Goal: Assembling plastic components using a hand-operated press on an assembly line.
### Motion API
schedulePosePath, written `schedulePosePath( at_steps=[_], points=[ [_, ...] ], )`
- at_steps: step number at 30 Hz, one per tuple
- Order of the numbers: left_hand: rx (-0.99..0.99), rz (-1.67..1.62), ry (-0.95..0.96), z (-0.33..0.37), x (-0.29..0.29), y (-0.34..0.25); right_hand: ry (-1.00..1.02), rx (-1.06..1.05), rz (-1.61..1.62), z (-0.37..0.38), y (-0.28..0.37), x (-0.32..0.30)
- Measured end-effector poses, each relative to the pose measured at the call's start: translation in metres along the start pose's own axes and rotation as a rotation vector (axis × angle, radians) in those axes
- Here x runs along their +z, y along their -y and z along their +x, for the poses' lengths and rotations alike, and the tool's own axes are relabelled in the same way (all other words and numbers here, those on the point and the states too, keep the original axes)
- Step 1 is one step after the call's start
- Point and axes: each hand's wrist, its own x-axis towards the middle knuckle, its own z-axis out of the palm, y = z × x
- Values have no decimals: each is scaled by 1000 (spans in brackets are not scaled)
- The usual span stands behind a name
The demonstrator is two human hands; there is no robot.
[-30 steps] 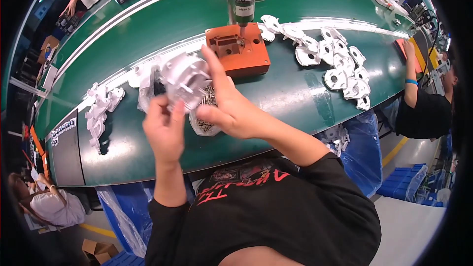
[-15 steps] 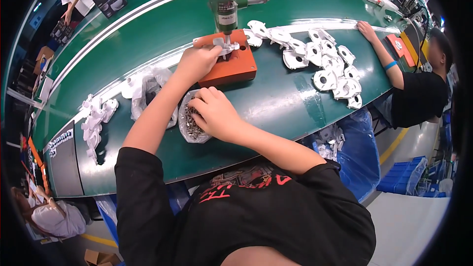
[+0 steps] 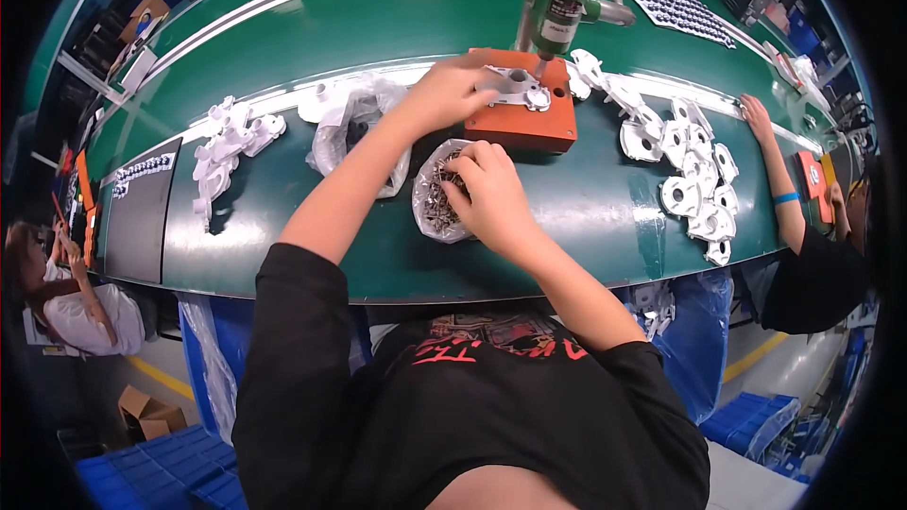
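Note:
My left hand (image 3: 452, 97) is at the left end of a white plastic part (image 3: 519, 88), its fingers smeared by motion. That part lies on an orange fixture block (image 3: 534, 129), beneath the tip of a green upright drill-like machine (image 3: 557, 19). Whether the fingers grip the part does not show. My right hand (image 3: 493, 196) reaches over a plastic-lined bowl (image 3: 430, 219) of small metal screws (image 3: 440, 191). Its fingers curl down among the screws in a closed pose, and anything between the fingertips is too small to make out.
White plastic parts (image 3: 700, 170) are heaped right of the block, with more (image 3: 215, 153) at far left. A clear plastic bag (image 3: 331, 144) lies beside the bowl. A co-worker's arm (image 3: 770, 156) rests on the bench at right. Blue lined bins (image 3: 694, 340) stand below the bench edge.
The view has swung left, shifting the scene rightward. The white part, tilted up in my left hand before, now lies flatter on the block. My right hand stays at the screw bowl.

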Motion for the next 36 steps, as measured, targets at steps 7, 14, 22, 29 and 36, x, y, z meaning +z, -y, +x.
schedulePosePath(
  at_steps=[7, 14, 22, 29, 36],
  points=[
    [-670, 397, 285, -94, -61, 52, -8, -3, 10, 3, 3, -3],
    [-485, 578, 297, -138, -45, 62, -43, -9, -72, 6, -10, 6],
    [-657, 163, 50, -138, -62, 60, -44, 6, -74, 3, -3, 6],
    [-794, -522, -283, -124, -77, 39, -47, 14, -137, 8, -3, 8],
    [-828, -883, -488, -109, -76, 40, -61, 40, -106, 10, -2, 6]
  ],
)
